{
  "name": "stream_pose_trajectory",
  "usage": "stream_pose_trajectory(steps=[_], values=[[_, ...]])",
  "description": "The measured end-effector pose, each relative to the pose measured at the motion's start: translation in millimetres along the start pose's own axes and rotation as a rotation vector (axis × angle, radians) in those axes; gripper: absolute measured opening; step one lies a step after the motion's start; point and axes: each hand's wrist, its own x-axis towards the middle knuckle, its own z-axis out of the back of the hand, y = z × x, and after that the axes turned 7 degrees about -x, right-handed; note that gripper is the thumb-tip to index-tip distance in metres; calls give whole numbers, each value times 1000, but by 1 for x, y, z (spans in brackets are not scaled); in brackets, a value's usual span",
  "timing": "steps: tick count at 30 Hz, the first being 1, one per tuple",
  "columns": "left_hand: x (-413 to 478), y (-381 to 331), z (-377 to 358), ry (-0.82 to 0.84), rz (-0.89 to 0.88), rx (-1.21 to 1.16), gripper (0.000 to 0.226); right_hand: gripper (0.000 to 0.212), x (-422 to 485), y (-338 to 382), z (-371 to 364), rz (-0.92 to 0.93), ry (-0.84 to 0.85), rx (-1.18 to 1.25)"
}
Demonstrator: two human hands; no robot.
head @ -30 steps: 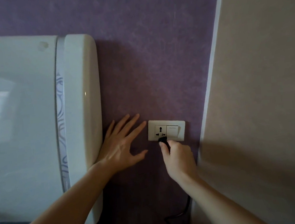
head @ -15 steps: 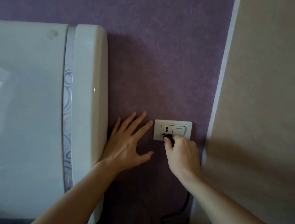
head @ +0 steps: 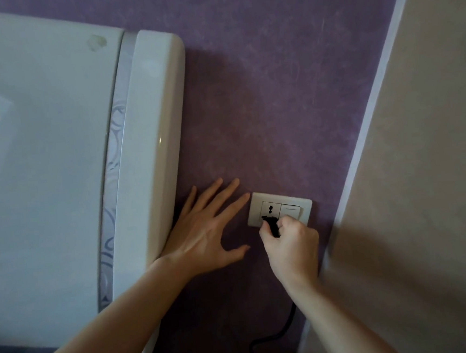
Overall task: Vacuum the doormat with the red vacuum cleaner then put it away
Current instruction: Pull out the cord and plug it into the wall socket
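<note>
Against the mottled purple wall (head: 262,103), your right hand (head: 291,247) pinches the small black plastic plug (head: 271,226) at the lower holes of the white rectangular socket plate (head: 257,208); whether its pins are seated, I cannot tell. Your left hand (head: 203,235) lies flat beside the plate, fingers (head: 230,208) spread, holding nothing. Neither red vacuum cleaner nor doormat is in view. Grip the light, rigid plug body, not the limp black cord (head: 286,328).

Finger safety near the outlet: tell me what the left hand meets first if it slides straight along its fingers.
Probably the socket plate, upper left corner: the left hand has its index fingertip just short of it. Other fingers would cross bare wall.
</note>
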Motion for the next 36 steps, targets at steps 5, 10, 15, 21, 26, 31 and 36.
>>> stream_pose_trajectory(steps=[5, 10, 15, 21, 26, 31, 36], values=[[0, 0, -1, -9, 3, 4, 96, 59, 1, -5, -7, -12, -9, 52], [0, 0, -2, -22, 1, -20, 97, 58, 3, -9, -10, 10, -15, 50], [1, -1, 0, -15, 3, -40, 97, 54, 10, -17, -11, 0, -30, 60], [1, 0, -1, -1, 13, -17, 96, 49, 19, -18, -16, -76, 12, 45], [-1, 1, -2, -4, 21, -31, 99, 37, 15, -12, -13, -126, 82, 48], [1, 1, -2, -20, 23, -83, 98, 32, 5, -8, 8, -68, 20, -93], [2, 0, -1, -12, 33, -102, 98, 36, 10, -10, -3, -94, 52, -6]])
